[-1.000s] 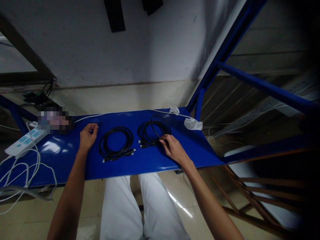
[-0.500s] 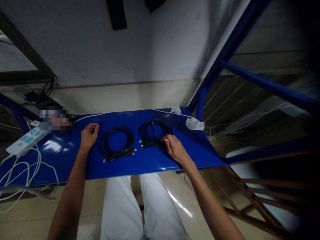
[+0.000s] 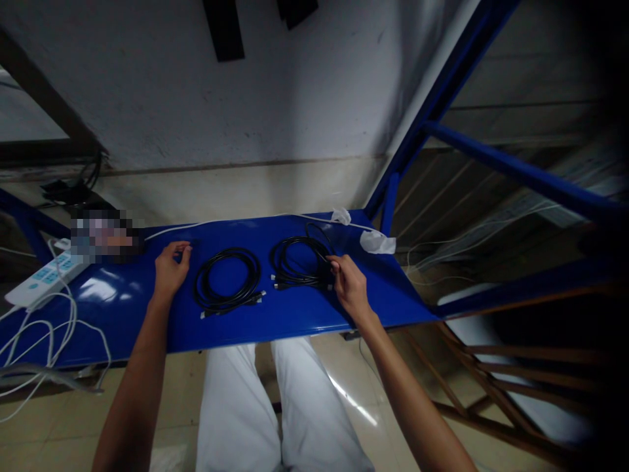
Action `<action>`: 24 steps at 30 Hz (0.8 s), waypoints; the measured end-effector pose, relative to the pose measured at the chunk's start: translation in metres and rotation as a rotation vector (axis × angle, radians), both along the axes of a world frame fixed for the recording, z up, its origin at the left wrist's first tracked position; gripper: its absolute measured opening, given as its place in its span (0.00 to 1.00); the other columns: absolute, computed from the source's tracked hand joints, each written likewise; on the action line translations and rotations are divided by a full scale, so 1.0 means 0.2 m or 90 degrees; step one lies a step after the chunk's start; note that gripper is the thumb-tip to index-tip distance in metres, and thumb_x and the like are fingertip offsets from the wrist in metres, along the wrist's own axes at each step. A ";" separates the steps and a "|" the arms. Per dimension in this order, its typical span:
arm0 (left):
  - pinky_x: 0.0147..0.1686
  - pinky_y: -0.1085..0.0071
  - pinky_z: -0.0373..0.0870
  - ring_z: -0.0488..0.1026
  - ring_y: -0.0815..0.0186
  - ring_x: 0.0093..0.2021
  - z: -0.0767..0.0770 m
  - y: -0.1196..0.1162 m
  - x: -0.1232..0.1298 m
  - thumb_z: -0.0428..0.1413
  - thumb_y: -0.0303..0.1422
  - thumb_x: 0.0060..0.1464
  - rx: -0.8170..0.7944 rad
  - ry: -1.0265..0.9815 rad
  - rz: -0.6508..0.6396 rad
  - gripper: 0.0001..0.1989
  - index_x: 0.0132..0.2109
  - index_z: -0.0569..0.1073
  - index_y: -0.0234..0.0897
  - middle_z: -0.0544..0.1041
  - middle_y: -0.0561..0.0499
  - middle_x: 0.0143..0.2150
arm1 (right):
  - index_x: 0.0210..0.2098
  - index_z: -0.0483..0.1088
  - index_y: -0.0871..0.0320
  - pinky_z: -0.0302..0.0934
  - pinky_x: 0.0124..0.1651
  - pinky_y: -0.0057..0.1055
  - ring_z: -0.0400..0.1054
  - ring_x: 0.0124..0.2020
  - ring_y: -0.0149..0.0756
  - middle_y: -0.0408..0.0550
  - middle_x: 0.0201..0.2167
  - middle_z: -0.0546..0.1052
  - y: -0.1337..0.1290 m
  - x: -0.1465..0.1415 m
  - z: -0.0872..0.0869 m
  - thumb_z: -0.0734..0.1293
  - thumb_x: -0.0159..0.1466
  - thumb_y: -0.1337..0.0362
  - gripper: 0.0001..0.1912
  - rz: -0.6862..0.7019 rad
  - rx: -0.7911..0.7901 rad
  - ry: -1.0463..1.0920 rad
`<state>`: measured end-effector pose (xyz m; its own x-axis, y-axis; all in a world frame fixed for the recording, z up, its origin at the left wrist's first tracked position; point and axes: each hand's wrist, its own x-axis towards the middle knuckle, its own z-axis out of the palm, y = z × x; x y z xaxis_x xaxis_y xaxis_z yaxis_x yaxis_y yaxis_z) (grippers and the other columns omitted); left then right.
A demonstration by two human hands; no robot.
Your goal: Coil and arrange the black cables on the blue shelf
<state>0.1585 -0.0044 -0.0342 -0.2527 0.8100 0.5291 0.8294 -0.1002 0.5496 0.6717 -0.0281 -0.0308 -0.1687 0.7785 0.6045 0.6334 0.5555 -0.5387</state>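
Two coiled black cables lie side by side on the blue table (image 3: 289, 321). The left black cable (image 3: 258, 275) is a round coil with its light-tipped plugs at the lower edge. On the right black cable (image 3: 276, 252), one strand stands out from the coil at the upper right. My right hand (image 3: 351, 285) pinches this cable at the coil's right side, between thumb and fingers. Left of the other coil, my left hand (image 3: 171, 269) rests on the table, its fingers loosely bent and apart from the thumb, holding nothing.
A white power strip (image 3: 46, 278) and tangled white cords (image 3: 52, 328) occupy the table's left end, beside a blurred-out patch. Crumpled white scraps (image 3: 377, 242) lie at the back right. Blue frame posts (image 3: 390, 203) rise there; a wooden chair (image 3: 491, 380) stands to the right.
My right hand has moved slightly right and up, drawing a strand of the right cable outward from its coil. My left hand stays in place on the table.
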 end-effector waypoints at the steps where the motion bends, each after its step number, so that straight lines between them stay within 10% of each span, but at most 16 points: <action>1: 0.55 0.57 0.77 0.81 0.54 0.49 0.01 -0.01 0.01 0.56 0.43 0.69 0.008 -0.001 0.000 0.16 0.52 0.79 0.36 0.85 0.42 0.48 | 0.59 0.75 0.53 0.71 0.47 0.45 0.75 0.43 0.49 0.57 0.42 0.78 0.00 0.00 0.01 0.56 0.82 0.58 0.18 0.006 -0.002 0.005; 7: 0.58 0.55 0.76 0.80 0.54 0.52 0.19 -0.13 0.32 0.56 0.43 0.72 0.080 -0.010 -0.015 0.15 0.55 0.79 0.39 0.84 0.45 0.51 | 0.67 0.71 0.54 0.74 0.51 0.43 0.75 0.47 0.48 0.59 0.48 0.73 0.02 -0.03 0.03 0.57 0.81 0.60 0.20 0.079 -0.014 -0.048; 15: 0.68 0.48 0.70 0.77 0.54 0.61 0.28 -0.16 1.18 0.59 0.39 0.73 -0.068 0.063 -0.455 0.21 0.69 0.71 0.50 0.81 0.42 0.59 | 0.71 0.67 0.55 0.74 0.50 0.42 0.73 0.49 0.45 0.60 0.52 0.72 0.02 -0.04 0.01 0.58 0.80 0.66 0.22 0.132 -0.019 -0.110; 24: 0.61 0.54 0.72 0.79 0.54 0.58 0.22 -0.05 1.29 0.62 0.37 0.71 -0.170 0.226 -0.584 0.20 0.66 0.75 0.46 0.83 0.44 0.55 | 0.53 0.75 0.55 0.69 0.51 0.44 0.71 0.49 0.49 0.59 0.48 0.76 0.03 -0.04 0.02 0.60 0.79 0.67 0.12 0.145 -0.023 -0.175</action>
<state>0.4168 -0.0147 0.0095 0.6619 0.7148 0.2256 0.6138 -0.6896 0.3844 0.6643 -0.0219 -0.0274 -0.4934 0.7219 0.4852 0.6192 0.6833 -0.3870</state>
